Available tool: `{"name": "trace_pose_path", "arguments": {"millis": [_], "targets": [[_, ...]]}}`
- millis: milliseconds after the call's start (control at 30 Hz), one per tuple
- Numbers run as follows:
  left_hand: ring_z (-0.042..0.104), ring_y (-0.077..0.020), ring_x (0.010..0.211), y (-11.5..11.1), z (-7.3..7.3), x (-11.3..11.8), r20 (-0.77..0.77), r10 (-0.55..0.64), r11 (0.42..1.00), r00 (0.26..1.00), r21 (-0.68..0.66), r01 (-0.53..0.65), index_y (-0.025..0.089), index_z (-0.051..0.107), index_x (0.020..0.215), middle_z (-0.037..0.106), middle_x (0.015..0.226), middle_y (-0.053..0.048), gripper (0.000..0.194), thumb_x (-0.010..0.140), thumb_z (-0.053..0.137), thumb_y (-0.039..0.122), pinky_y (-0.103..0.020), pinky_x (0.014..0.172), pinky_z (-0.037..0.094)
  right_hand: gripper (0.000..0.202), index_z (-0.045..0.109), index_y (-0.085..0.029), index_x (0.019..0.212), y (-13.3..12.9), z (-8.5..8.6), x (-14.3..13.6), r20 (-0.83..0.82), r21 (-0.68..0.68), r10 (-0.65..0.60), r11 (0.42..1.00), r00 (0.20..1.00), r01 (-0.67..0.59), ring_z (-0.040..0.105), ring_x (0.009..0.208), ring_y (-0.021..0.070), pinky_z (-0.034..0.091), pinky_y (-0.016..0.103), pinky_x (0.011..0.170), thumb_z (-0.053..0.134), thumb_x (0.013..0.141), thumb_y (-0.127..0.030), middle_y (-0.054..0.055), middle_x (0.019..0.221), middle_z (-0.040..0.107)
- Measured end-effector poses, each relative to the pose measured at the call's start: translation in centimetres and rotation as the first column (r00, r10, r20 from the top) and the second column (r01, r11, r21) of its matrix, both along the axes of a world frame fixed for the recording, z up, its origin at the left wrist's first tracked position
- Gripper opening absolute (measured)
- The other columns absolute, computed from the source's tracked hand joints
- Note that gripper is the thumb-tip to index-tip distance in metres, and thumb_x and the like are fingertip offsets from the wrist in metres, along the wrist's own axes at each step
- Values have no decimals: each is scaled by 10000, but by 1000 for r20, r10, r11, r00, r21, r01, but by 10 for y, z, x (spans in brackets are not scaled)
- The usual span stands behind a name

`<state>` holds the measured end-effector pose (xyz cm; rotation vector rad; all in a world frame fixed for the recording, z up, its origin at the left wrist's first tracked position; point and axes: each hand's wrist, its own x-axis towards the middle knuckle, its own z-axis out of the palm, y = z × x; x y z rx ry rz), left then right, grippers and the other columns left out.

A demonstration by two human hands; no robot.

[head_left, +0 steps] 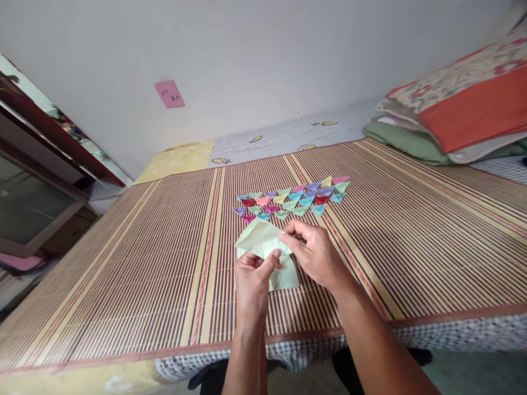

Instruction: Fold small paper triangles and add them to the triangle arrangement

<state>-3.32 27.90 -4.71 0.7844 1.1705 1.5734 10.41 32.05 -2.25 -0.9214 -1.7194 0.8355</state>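
A pale green folded paper (260, 236) is held up between both hands, its upper edge coming to a point. My left hand (257, 271) pinches its lower edge, thumb on top. Fingers and thumb of my right hand (310, 247) are closed on the paper's right corner. Below it, another pale green sheet (285, 274) lies on the striped mat, partly covered by my left hand. Just beyond the held paper stand rows of small folded paper boats (289, 205) in several colours.
The striped bamboo mat (164, 263) covers the bed. Folded bedding with an orange and floral cover (473, 109) is piled at the back right. A pink note (169, 94) is stuck to the wall. A dark-framed cabinet (37, 181) stands at the left.
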Motion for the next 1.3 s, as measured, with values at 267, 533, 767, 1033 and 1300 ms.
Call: {"name": "trace_pose_path", "arguments": {"millis": [267,533,767,1033,1300], "targets": [[559,-110,612,-5,-3,10,95,36,992,995,121,-47,168,666,649,659,611,7,279,744,879,323,-217,653,460,218,614,-187,813,3,-8,-3,-137,-79,-88,994,987,78,547,635,147,422,261,602,610,971,-339,-8,693,597],[545,-134,670,-8,-5,10,58,8,990,998,137,-16,181,661,658,677,681,-10,288,872,775,335,-242,706,437,202,631,-182,821,3,-8,-3,-185,-93,-94,993,978,78,565,641,145,440,256,611,635,953,-335,-5,714,612],[549,-125,617,-6,-5,9,30,-10,995,1000,100,7,179,715,687,659,626,-8,291,838,798,413,-232,656,455,215,615,-180,785,4,-4,6,-124,-88,-25,996,992,14,538,619,131,414,242,578,620,958,-306,-21,673,574],[603,-151,589,-7,0,7,-7,-26,999,1000,42,26,163,696,560,695,655,-40,325,709,884,382,-258,574,485,139,667,-178,847,3,-2,12,-82,-158,109,980,991,-121,615,717,152,464,251,655,647,941,-279,3,771,677],[576,-130,612,-5,-13,12,92,93,994,991,51,-98,169,706,593,654,609,1,251,712,885,299,-238,629,460,283,655,-163,716,5,-3,14,-50,-357,151,921,987,-159,486,596,111,352,226,525,813,802,-381,-39,641,560]]}}
